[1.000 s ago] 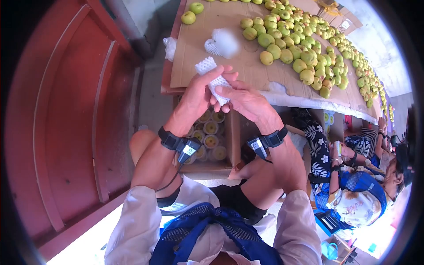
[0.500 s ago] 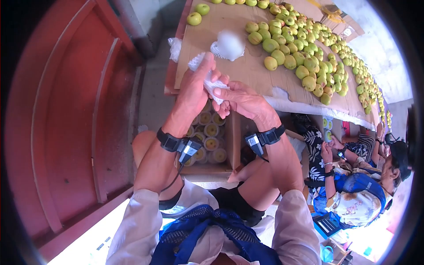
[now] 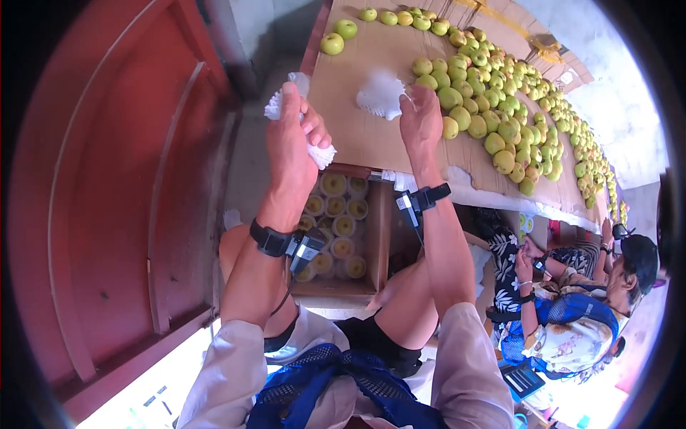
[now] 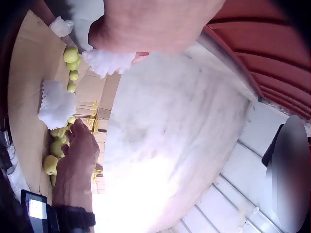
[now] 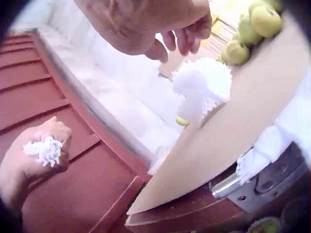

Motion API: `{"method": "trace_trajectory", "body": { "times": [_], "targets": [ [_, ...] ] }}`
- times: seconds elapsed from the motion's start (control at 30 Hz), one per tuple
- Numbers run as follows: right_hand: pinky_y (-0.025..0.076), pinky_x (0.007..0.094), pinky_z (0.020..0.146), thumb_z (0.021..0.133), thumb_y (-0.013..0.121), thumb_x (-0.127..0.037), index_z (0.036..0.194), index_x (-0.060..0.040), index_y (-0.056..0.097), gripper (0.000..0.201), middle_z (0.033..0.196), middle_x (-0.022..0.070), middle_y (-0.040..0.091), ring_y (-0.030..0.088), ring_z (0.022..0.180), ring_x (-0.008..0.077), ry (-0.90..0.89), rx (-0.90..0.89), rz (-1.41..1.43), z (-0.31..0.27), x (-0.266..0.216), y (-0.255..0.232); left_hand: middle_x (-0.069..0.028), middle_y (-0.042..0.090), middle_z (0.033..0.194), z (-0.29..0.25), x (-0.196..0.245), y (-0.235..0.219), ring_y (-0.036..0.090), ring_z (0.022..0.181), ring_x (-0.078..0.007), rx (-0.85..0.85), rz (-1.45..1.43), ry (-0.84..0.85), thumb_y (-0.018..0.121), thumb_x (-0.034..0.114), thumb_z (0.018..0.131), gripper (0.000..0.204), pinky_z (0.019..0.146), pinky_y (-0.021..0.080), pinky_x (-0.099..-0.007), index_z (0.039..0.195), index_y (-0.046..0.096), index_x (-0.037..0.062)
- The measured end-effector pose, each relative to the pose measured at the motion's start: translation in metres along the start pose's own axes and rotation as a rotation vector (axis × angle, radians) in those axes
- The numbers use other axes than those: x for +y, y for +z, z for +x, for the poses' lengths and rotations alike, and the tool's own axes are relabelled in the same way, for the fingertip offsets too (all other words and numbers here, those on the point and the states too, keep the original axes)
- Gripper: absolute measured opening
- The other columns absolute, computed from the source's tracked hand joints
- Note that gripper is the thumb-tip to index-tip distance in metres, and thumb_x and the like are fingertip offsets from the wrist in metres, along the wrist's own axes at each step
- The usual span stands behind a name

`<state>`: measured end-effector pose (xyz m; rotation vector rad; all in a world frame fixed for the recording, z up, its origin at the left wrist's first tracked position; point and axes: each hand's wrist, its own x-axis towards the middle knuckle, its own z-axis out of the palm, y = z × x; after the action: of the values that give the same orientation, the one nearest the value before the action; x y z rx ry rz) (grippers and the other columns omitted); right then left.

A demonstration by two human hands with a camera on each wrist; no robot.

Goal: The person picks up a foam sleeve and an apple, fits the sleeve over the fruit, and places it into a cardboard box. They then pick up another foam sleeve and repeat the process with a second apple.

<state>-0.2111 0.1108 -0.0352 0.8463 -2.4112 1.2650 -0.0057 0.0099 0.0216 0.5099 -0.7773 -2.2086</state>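
My left hand (image 3: 294, 136) grips a crumpled white foam fruit net (image 3: 321, 156) off the table's left edge, its ends sticking out above and below the fingers. That same net (image 5: 47, 150) shows as a white tuft in the right wrist view. Over the cardboard-covered table, my right hand (image 3: 421, 121) hangs with loosely bent fingers beside a small stack of white foam nets (image 3: 381, 96). In the right wrist view its thumb and fingers are apart, just above the stack (image 5: 204, 87), with nothing between them.
Many green apples (image 3: 511, 132) spread over the table's right side; two apples (image 3: 339, 36) lie at the far left corner. Below the table edge, a cardboard box (image 3: 380, 236) holds rows of net-wrapped apples (image 3: 343, 226). A red door (image 3: 107, 200) stands left. Another person (image 3: 572, 307) sits right.
Both hands were together on the foam net; now they are apart. My left hand has carried the net leftward, while my right hand has let go and moved up to the stack.
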Motion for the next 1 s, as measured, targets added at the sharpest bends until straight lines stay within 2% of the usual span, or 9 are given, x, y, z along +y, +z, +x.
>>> {"method": "trace_trajectory", "body": {
  "times": [0.07,0.27,0.33,0.4,0.43,0.53,0.63,0.9,1.0],
  "targets": [
    [0.051,0.0403,0.089,0.083,0.076,-0.023,0.122,-0.005,0.061,0.046,0.115,0.013,0.068,0.065,0.105,0.031,-0.129,0.125,-0.074,0.007,0.029,0.026,0.0063,0.034,0.063,0.001,0.002,-0.001,0.034,0.053,-0.0082,0.003,-0.012,-0.046,0.056,0.052,0.102,0.043,0.051,0.033,-0.026,0.08,0.044,0.0162],
    [0.053,0.0398,0.088,0.077,0.081,-0.028,0.112,0.0009,0.064,0.048,0.104,0.0158,0.071,0.068,0.096,0.0332,0.089,-0.153,0.071,0.012,0.051,0.029,0.0063,0.034,0.063,-0.001,0.004,-0.002,0.035,0.053,-0.0086,0.033,0.001,-0.112,0.06,0.05,0.101,0.042,0.05,0.034,-0.0269,0.081,0.046,0.0157],
    [0.053,0.0352,0.082,0.079,0.081,-0.028,0.107,0.0044,0.064,0.046,0.096,0.0127,0.071,0.068,0.088,0.0258,0.136,-0.106,0.197,0.018,0.062,0.026,0.006,0.034,0.063,0.0,0.004,-0.001,0.035,0.052,-0.0087,0.037,0.003,-0.114,0.06,0.049,0.101,0.041,0.05,0.034,-0.0271,0.081,0.046,0.0155],
    [0.052,0.0332,0.08,0.082,0.08,-0.028,0.108,0.0045,0.064,0.045,0.094,0.0094,0.07,0.066,0.086,0.0214,0.137,-0.088,0.361,0.021,0.053,0.014,0.0058,0.035,0.063,-0.001,0.004,0.001,0.035,0.052,-0.0088,0.033,0.003,-0.11,0.061,0.047,0.101,0.04,0.049,0.034,-0.0273,0.081,0.047,0.0153],
    [0.051,0.0306,0.076,0.084,0.079,-0.027,0.108,0.0021,0.063,0.041,0.094,0.0045,0.067,0.062,0.085,0.0157,0.233,-0.13,0.554,0.018,0.051,0.006,0.0058,0.035,0.063,0.0,0.002,0.001,0.035,0.052,-0.0088,0.037,0.006,-0.112,0.062,0.046,0.101,0.039,0.049,0.034,-0.0274,0.082,0.047,0.0151],
    [0.049,0.0295,0.073,0.085,0.076,-0.024,0.109,-0.0015,0.063,0.035,0.096,0.002,0.064,0.06,0.084,0.0138,0.408,-0.16,0.655,0.016,0.047,-0.011,0.0057,0.037,0.063,0.003,-0.003,0.003,0.036,0.052,-0.0087,0.043,0.025,-0.126,0.063,0.042,0.101,0.036,0.049,0.034,-0.0275,0.083,0.049,0.0142],
    [0.048,0.0286,0.072,0.086,0.074,-0.02,0.108,-0.0042,0.063,0.029,0.098,0.0007,0.063,0.058,0.084,0.0113,0.456,-0.172,0.746,0.016,0.046,-0.021,0.0057,0.039,0.063,0.006,-0.008,0.001,0.038,0.052,-0.0081,0.038,0.054,-0.144,0.064,0.037,0.101,0.032,0.049,0.035,-0.027,0.085,0.051,0.0126],
    [0.049,0.0324,0.073,0.093,0.061,-0.009,0.095,-0.0103,0.059,0.003,0.086,-0.0021,0.057,0.056,0.079,0.0119,0.643,-0.291,1.148,0.011,0.052,-0.037,0.0029,0.048,0.067,0.008,-0.022,0.001,0.042,0.052,-0.0075,-0.012,0.144,-0.151,0.068,0.026,0.098,0.02,0.047,0.036,-0.0261,0.096,0.058,0.0081],
    [0.05,0.0326,0.075,0.094,0.058,-0.007,0.097,-0.0095,0.059,0.004,0.089,-0.001,0.059,0.058,0.08,0.0132,0.629,-0.38,1.248,0.005,0.038,-0.047,0.0001,0.057,0.075,0.007,-0.029,0.003,0.047,0.054,-0.0074,-0.017,0.346,-0.036,0.072,0.025,0.094,0.024,0.048,0.039,-0.025,0.104,0.062,0.0055]
  ]
}}
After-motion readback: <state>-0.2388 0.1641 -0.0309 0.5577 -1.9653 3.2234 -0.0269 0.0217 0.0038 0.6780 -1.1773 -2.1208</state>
